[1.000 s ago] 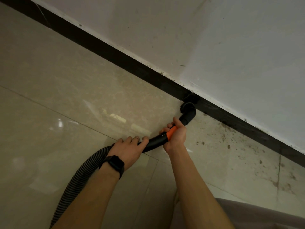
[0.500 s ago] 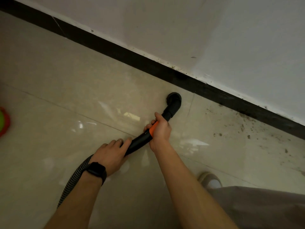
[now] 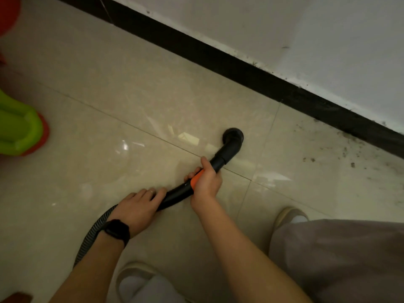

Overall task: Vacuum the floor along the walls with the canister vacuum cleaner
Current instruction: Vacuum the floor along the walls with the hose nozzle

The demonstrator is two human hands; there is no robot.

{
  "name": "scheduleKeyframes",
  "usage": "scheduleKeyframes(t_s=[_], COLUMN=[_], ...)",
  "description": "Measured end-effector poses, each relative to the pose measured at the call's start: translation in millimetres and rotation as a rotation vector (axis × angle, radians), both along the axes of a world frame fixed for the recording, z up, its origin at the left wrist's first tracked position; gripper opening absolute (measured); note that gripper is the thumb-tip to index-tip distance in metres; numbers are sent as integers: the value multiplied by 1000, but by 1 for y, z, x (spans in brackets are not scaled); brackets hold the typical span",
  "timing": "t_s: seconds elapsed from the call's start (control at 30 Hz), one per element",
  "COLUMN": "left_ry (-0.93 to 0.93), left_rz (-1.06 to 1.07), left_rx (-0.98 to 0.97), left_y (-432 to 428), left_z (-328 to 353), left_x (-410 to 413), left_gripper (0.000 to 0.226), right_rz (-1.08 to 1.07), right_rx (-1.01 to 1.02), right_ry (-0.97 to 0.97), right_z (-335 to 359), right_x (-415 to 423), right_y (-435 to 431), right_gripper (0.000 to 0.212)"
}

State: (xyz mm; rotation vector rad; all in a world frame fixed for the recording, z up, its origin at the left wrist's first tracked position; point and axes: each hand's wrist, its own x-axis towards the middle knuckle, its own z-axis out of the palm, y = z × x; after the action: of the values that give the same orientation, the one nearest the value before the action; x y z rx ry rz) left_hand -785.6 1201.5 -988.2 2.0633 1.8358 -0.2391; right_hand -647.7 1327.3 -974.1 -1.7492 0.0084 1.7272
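Right hand [image 3: 205,182]: fingers closed around the black vacuum pipe [image 3: 180,193] at its orange collar. Left hand [image 3: 140,211]: fingers curled over the pipe where the ribbed hose [image 3: 91,237] joins it. The bent nozzle [image 3: 232,138] points down at the tiled floor [image 3: 131,101], near the black baseboard [image 3: 240,68] but apart from it. Dark dirt [image 3: 352,165] lies to its right, along the baseboard. A green and orange plastic item [image 3: 19,132] sits at the left edge.

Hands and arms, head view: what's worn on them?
No sleeves or gloves; left forearm and right forearm are bare. The left hand has a black wristband with a dark rectangular face at its wrist and a thin ring on one of its fingers. The right hand shows no ring or band.
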Motion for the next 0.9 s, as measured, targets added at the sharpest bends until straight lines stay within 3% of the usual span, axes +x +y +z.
scheduleKeyframes(t_s=[0.17,0.33,0.43,0.6,0.9], left_ry=[-91,-84,-58,-42,-142], left_rz=[62,-27,-66,3,113], left_rx=[-70,-66,-23,-3,-3], left_y=[55,106,129,151,148], left_z=[9,8,5,1,-1], left_x=[30,75,97,122,87], left_gripper=[49,48,45,45,47], right_rz=[2,-107,-149,-80,31], right_rx=[56,73,85,135,125], right_ry=[-20,-72,-70,-48,-78], right_z=[2,2,5,6,1], right_x=[20,72,96,110,70], right_y=[52,86,105,139,146], right_gripper=[12,11,23,29,8])
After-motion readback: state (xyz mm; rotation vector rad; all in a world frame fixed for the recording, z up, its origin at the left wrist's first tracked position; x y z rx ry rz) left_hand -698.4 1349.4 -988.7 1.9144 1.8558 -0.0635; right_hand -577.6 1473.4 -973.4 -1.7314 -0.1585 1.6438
